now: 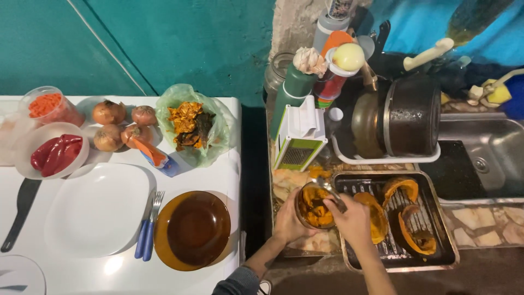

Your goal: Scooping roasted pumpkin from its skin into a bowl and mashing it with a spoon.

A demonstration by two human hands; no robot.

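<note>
Two hands meet over a small glass bowl (314, 206) of orange pumpkin pulp at the left edge of a metal baking tray (445, 232). The left hand (288, 218) cups the bowl from below and the side, fingers wrapped around it. The right hand (352, 218) is clenched on the handle of a metal spoon (329, 189), whose tip reaches into the bowl. On the tray's rack lie three roasted pumpkin pieces (416, 229), hollow sides up, just beside the right hand. Behind the bowl stands a white and green grater (299, 136), and past the tray a dark pot (412, 117) rests on its side in a white rack beside a steel sink (494, 147). Well apart to the left, a white table (229, 164) carries a brown glass plate (192, 229), a white plate (98, 210), blue-handled cutlery (147, 229), four onions (123, 125), a green bag of peelings (191, 125) and a bowl of red peppers (54, 153).
</note>
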